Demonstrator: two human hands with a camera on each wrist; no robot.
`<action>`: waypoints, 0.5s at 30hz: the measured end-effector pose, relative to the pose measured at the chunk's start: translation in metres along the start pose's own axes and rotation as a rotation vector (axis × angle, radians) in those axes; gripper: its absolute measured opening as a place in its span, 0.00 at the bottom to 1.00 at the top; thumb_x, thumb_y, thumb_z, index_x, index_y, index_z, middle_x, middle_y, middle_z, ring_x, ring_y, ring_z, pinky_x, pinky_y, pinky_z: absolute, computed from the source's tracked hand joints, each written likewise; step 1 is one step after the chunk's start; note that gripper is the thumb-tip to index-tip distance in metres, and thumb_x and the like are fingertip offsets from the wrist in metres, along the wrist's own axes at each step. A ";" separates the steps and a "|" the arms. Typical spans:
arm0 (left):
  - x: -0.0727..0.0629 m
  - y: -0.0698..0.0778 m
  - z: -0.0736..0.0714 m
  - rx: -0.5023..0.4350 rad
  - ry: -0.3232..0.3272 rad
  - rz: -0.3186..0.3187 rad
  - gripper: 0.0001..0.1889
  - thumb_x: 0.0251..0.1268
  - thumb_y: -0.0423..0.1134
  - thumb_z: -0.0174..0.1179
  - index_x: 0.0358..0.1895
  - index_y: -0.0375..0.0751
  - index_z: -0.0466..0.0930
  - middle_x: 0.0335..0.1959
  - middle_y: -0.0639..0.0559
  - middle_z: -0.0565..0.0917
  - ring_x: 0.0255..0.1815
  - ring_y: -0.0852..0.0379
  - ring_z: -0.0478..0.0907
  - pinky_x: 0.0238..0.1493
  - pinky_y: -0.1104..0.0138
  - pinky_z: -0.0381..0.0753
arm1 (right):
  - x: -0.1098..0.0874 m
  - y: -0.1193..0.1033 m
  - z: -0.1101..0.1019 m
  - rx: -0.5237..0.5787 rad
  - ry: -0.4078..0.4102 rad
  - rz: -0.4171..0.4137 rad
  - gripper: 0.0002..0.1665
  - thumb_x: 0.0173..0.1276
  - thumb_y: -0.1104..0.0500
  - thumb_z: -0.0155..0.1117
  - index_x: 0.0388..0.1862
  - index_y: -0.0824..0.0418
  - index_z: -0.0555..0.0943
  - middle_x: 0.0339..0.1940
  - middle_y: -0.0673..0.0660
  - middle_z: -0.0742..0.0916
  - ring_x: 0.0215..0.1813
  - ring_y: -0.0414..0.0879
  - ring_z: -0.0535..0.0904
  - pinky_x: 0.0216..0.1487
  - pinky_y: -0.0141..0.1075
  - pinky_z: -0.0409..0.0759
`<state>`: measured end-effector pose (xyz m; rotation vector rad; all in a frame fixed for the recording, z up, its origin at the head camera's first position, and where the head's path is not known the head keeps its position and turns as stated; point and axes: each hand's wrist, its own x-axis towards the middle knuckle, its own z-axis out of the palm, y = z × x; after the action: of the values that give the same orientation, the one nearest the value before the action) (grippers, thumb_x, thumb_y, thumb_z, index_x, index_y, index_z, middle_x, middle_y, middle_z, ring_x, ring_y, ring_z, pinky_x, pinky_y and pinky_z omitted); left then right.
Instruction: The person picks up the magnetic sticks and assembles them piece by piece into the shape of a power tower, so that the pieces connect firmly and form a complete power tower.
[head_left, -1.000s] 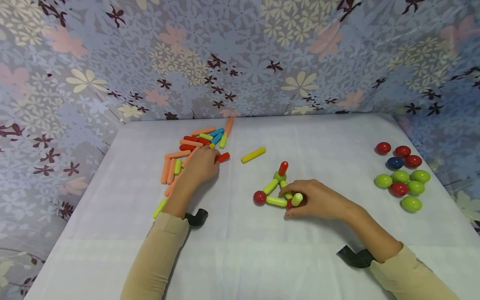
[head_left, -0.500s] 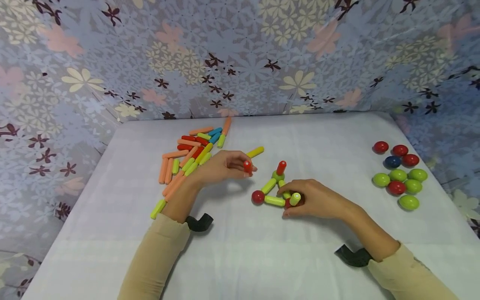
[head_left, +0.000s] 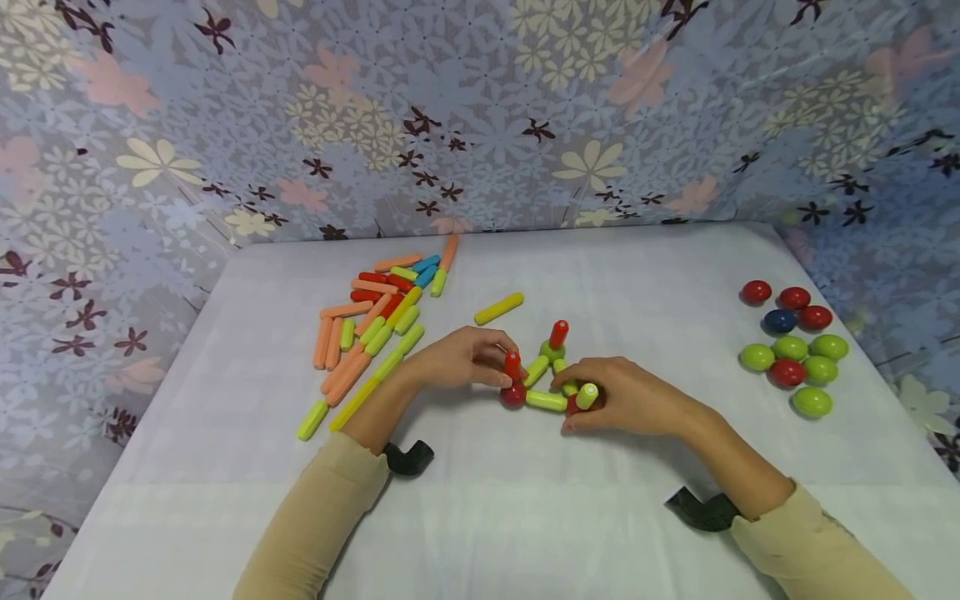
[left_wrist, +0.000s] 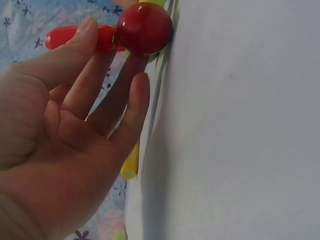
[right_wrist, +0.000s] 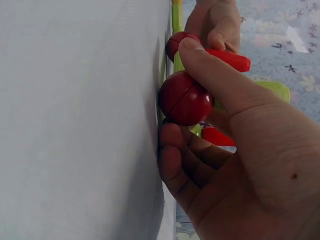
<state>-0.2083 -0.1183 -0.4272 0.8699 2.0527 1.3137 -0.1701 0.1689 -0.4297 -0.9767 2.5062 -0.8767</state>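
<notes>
A triangle of yellow-green sticks (head_left: 546, 401) joined by balls lies on the table between my hands. My left hand (head_left: 467, 360) pinches a short red stick (left_wrist: 105, 38), upright with its lower end at the left red ball (head_left: 513, 396); whether it is fully seated I cannot tell. My right hand (head_left: 633, 396) grips the right corner's red ball (right_wrist: 186, 98) with thumb and fingers. From that ball a yellow-green stick (head_left: 587, 396) stands up. At the far corner, another red stick (head_left: 558, 334) rises from a green ball (head_left: 552, 351).
Orange, red, blue, yellow and green sticks (head_left: 348, 379) lie in a loose pile at the left. A single yellow stick (head_left: 498, 308) lies behind the triangle. Several green balls (head_left: 812, 402), red balls (head_left: 756, 292) and a dark blue ball (head_left: 780, 321) sit at the right.
My left hand has brought the red stick from the pile rightward and down onto the left red ball. My right hand keeps its hold on the triangle's right corner.
</notes>
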 end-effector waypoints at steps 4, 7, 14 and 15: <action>-0.001 0.002 0.001 0.004 -0.022 0.003 0.14 0.61 0.35 0.66 0.49 0.43 0.76 0.44 0.56 0.86 0.46 0.56 0.81 0.50 0.63 0.77 | 0.002 -0.001 0.000 0.000 0.002 0.002 0.32 0.51 0.37 0.75 0.55 0.44 0.80 0.41 0.38 0.82 0.41 0.39 0.76 0.41 0.35 0.78; -0.001 0.002 0.004 0.020 -0.034 0.013 0.15 0.60 0.35 0.67 0.48 0.44 0.76 0.43 0.57 0.86 0.47 0.56 0.81 0.51 0.63 0.77 | 0.002 0.001 0.001 0.002 -0.002 0.013 0.33 0.50 0.37 0.75 0.55 0.43 0.80 0.41 0.38 0.82 0.41 0.40 0.76 0.41 0.35 0.77; -0.002 -0.007 0.012 -0.039 -0.001 0.050 0.15 0.55 0.33 0.71 0.45 0.41 0.78 0.41 0.54 0.86 0.44 0.54 0.82 0.50 0.63 0.79 | -0.010 0.002 -0.019 0.006 -0.091 0.100 0.42 0.53 0.47 0.77 0.66 0.45 0.70 0.46 0.45 0.81 0.40 0.41 0.77 0.42 0.37 0.78; -0.003 -0.008 0.013 -0.043 0.008 0.054 0.15 0.54 0.33 0.71 0.45 0.41 0.79 0.40 0.54 0.86 0.44 0.54 0.82 0.49 0.63 0.79 | -0.015 0.004 -0.030 -0.021 -0.078 0.123 0.42 0.55 0.50 0.76 0.68 0.46 0.68 0.46 0.48 0.82 0.39 0.42 0.77 0.40 0.38 0.78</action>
<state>-0.1990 -0.1159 -0.4390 0.9073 2.0122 1.3873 -0.1759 0.1941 -0.4086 -0.8368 2.4839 -0.7622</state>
